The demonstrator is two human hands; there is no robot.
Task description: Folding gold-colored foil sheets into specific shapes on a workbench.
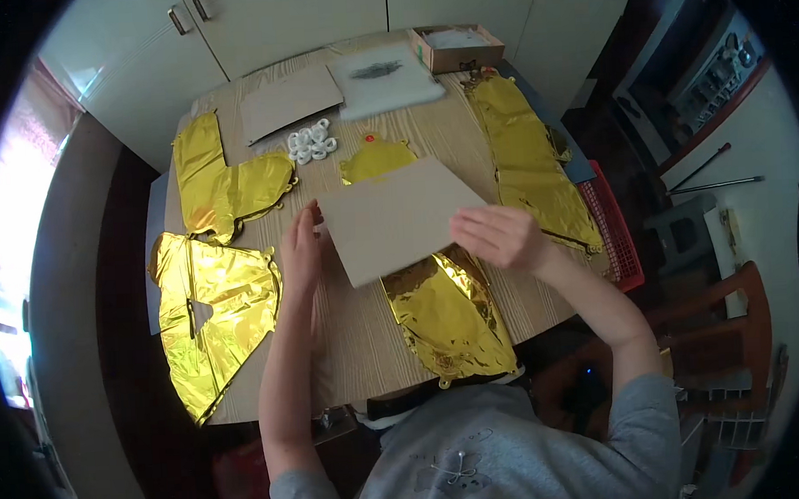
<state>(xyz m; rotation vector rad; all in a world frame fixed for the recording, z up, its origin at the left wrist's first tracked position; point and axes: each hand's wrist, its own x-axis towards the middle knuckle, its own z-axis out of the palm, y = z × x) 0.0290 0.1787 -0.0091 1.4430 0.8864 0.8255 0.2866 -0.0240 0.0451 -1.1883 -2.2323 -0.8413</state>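
A flat grey-beige cardboard sheet (pixel 402 214) is held tilted over the middle of the table. My right hand (pixel 501 236) grips its right edge, fingers on top. At the sheet's left corner, my left hand (pixel 301 249) is upright with fingers extended; its fingertips are at the edge, and I cannot tell whether they touch it. Under the sheet lies a flat gold foil balloon (pixel 447 319), its middle hidden, with its far end showing a small red spot and its near end reaching the table's front edge.
More flat gold foil balloons lie at the left (pixel 227 181), the near left (pixel 215 311) and the right (pixel 534 159). White ribbon rolls (pixel 310 142), another cardboard sheet (pixel 291 103), a clear plastic bag (pixel 388 80) and an open box (pixel 458 49) sit behind. A red basket (pixel 614 231) stands beside the table.
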